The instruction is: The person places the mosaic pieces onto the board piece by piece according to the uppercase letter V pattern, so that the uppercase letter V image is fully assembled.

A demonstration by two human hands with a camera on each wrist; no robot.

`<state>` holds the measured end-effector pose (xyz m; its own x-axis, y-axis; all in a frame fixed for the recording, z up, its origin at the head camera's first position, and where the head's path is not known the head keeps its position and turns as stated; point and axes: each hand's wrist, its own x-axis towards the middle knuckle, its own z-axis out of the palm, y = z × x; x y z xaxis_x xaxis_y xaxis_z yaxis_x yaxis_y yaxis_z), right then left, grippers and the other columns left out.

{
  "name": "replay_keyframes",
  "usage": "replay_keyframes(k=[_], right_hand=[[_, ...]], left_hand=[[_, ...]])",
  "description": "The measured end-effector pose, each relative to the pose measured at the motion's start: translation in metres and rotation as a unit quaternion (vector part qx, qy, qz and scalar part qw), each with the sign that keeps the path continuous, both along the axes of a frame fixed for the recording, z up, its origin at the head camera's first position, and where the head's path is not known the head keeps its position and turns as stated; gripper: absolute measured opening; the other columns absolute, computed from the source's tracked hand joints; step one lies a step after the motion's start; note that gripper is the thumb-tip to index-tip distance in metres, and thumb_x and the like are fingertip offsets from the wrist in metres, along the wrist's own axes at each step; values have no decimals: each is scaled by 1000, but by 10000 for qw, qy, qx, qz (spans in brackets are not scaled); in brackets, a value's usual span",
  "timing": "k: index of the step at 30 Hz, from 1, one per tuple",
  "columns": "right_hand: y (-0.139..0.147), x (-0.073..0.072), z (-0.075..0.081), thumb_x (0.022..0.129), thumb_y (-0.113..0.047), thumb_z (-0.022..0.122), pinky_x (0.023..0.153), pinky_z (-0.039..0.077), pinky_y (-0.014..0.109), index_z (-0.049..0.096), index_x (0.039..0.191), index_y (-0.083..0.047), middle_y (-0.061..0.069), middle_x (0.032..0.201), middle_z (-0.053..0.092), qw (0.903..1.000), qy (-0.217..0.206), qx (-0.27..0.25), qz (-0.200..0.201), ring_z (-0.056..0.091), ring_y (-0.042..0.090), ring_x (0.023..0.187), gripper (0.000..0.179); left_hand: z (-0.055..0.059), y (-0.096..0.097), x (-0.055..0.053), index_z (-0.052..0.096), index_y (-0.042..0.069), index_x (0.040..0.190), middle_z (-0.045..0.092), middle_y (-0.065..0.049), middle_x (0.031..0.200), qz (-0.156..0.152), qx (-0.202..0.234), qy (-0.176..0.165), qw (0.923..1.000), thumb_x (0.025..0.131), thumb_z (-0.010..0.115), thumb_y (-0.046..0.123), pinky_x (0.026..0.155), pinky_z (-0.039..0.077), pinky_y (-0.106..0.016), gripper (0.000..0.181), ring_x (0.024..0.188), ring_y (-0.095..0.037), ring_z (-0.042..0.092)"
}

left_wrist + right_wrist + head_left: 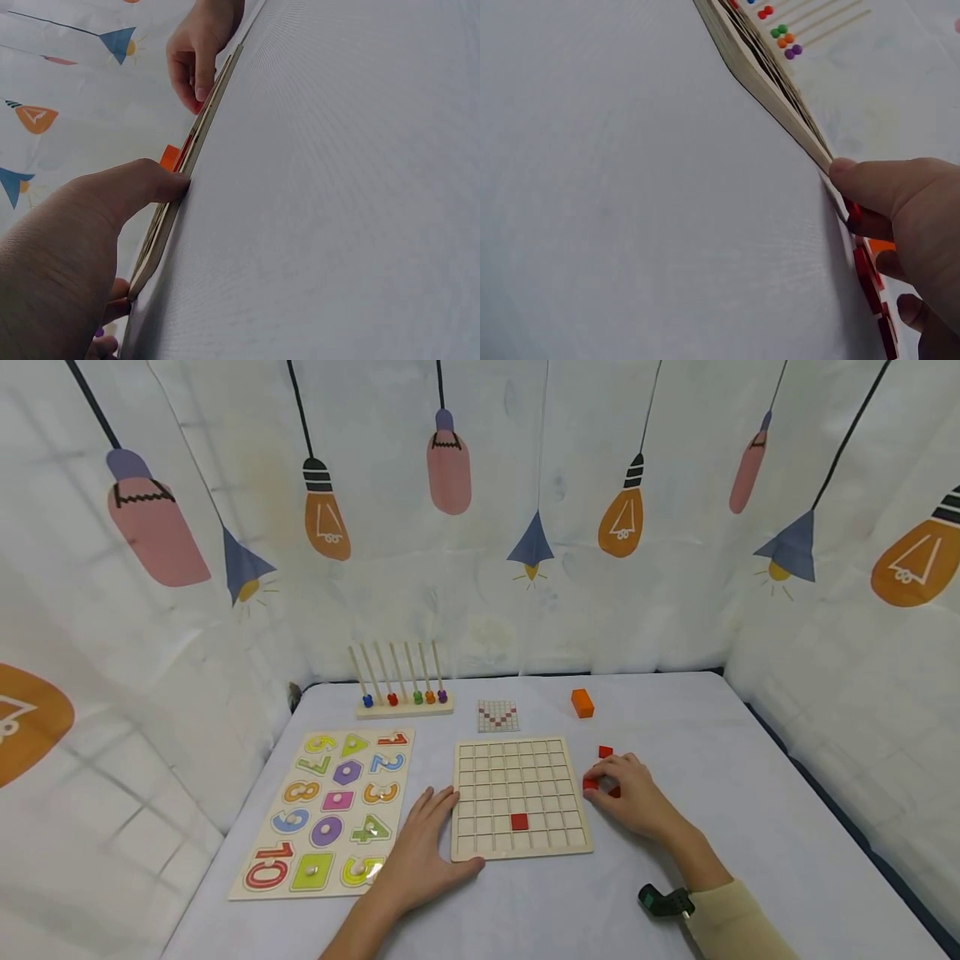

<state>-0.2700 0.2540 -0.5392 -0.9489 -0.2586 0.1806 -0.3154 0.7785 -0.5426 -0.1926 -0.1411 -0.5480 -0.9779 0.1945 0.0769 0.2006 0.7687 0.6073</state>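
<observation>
The right hand (628, 789) pinches a red tile (590, 784) just beside the right edge of a square wooden grid board (517, 777), so the board lies directly to its left. The left hand (427, 853), fingers extended rather than clenched, touches the board's left and near edges; between the hands, a second red tile (519, 822) sits in the second-nearest row.

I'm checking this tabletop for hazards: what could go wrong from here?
The right hand pinches a red tile beside other loose red tiles, so it might scatter them. The left hand touches the grid board at two edges, so a push might slide it. The left forearm, near the number board, might nudge it.
</observation>
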Motion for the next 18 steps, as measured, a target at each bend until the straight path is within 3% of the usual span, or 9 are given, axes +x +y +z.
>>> replay_keyframes(k=[10, 18], right_hand=[[-4, 2, 4, 98, -30, 88, 86, 52, 29, 81, 121, -31, -11, 118, 73, 9999, -25, -112, 52, 52, 15, 112, 24], [-8, 1, 5, 96, -32, 89, 80, 50, 26, 80, 119, -33, -17, 112, 72, 9996, -25, -196, 215, 49, 14, 107, 25]], left_hand=[[0, -1, 0, 47, 22, 170, 41, 7, 179, -15, 27, -29, 10000, 76, 89, 74, 136, 31, -65, 115, 174, -34, 20], [1, 0, 1, 47, 21, 170, 40, 7, 180, -27, 74, -34, 10000, 76, 91, 70, 137, 31, -64, 115, 174, -34, 19]])
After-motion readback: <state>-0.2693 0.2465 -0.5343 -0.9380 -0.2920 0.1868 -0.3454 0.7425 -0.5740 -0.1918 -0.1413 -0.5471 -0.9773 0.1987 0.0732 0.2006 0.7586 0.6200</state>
